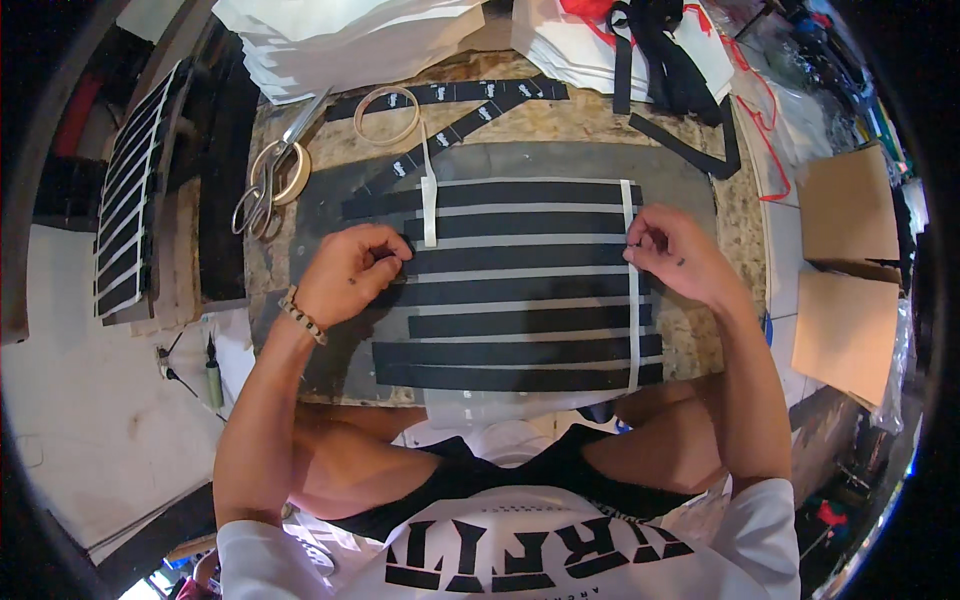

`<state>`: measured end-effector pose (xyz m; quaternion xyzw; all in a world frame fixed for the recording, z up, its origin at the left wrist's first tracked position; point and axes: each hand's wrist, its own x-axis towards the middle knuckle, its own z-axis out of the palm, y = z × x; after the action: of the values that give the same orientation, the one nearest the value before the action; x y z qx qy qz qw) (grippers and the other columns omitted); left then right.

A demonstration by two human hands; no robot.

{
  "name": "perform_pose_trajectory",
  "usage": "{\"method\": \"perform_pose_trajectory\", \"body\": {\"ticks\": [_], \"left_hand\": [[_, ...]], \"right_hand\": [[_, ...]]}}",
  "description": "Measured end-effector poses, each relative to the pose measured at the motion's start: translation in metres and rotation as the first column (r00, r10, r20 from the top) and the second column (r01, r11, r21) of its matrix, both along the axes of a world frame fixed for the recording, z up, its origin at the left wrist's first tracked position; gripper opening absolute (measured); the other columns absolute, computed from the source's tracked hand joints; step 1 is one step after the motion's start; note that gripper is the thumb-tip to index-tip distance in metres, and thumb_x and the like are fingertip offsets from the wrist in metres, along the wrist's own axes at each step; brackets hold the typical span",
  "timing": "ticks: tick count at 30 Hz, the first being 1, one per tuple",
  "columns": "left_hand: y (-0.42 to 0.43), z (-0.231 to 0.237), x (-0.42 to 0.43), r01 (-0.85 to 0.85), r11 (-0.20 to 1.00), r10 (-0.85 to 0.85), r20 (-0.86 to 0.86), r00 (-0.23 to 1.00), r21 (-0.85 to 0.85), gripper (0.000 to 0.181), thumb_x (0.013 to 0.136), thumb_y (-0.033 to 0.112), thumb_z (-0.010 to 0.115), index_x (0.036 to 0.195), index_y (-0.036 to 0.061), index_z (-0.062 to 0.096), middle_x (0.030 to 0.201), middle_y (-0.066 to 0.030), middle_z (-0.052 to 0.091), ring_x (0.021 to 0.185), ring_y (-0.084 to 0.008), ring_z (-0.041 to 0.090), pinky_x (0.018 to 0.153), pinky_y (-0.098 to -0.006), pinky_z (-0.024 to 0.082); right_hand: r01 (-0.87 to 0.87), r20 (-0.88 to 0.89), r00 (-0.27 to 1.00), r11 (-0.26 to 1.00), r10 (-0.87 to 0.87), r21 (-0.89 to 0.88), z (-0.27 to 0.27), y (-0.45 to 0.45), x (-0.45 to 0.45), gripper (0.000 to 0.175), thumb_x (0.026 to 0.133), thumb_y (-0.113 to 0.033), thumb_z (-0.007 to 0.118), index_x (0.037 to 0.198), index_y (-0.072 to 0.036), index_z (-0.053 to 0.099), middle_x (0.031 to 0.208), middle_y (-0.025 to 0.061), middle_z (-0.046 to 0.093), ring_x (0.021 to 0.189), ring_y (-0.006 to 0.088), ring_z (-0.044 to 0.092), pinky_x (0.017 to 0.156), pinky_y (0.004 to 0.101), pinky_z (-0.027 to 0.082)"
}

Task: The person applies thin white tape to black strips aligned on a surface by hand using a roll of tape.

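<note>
Several black fabric strips lie in roughly parallel rows across a grey board on the table. My left hand pinches the left end of one black strip, third from the top. At the same strip's right end, the fingertips of my right hand are closed on it, beside a white tape strip that runs down across the rows. A shorter piece of pale tape crosses the upper rows on the left and leads up to a tape roll. Part of each gripped end is hidden by my fingers.
Metal scissors rest over a second tape roll at the left. Printed black ribbons lie beyond the rows. White sheets are stacked at the back, with black strap at the right. Cardboard boxes stand beside the table.
</note>
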<state>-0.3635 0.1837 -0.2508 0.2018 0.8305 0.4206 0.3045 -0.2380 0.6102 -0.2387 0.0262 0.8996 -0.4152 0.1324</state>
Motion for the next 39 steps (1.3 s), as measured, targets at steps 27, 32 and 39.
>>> {"method": "perform_pose_trajectory", "body": {"ticks": [27, 32, 39], "left_hand": [[0.012, 0.015, 0.013, 0.024, 0.993, -0.068, -0.403, 0.913, -0.113, 0.015, 0.088, 0.007, 0.072, 0.100, 0.0018, 0.078, 0.082, -0.0136, 0.064, 0.066, -0.0259, 0.063, 0.063, -0.0380, 0.050], [0.017, 0.018, 0.015, -0.003, 0.987, -0.064, -0.412, 0.909, -0.160, 0.013, 0.088, 0.007, 0.075, 0.099, 0.0014, 0.079, 0.084, -0.0142, 0.067, 0.067, -0.0248, 0.066, 0.063, -0.0366, 0.052], [0.011, 0.013, 0.015, -0.046, 0.995, 0.005, -0.403, 0.915, -0.092, 0.013, 0.087, 0.010, 0.083, 0.096, 0.0013, 0.081, 0.080, -0.0096, 0.068, 0.066, -0.0179, 0.062, 0.061, -0.0324, 0.048]], "right_hand": [[0.049, -0.030, 0.998, 0.998, -0.048, 0.034, 0.003, -0.007, 0.000, 0.024, 0.084, -0.013, 0.085, 0.089, -0.001, 0.065, 0.080, 0.0075, 0.056, 0.071, 0.0188, 0.054, 0.066, 0.0355, 0.046], [0.061, -0.072, 0.996, 0.995, -0.055, 0.081, 0.000, -0.010, 0.002, 0.027, 0.083, -0.015, 0.087, 0.089, -0.002, 0.065, 0.080, 0.0082, 0.056, 0.071, 0.0212, 0.056, 0.065, 0.0375, 0.047], [0.068, -0.089, 0.994, 0.996, -0.064, 0.051, -0.006, -0.008, 0.004, 0.027, 0.084, -0.017, 0.086, 0.089, -0.002, 0.065, 0.080, 0.0089, 0.057, 0.072, 0.0222, 0.057, 0.066, 0.0384, 0.048]]}}
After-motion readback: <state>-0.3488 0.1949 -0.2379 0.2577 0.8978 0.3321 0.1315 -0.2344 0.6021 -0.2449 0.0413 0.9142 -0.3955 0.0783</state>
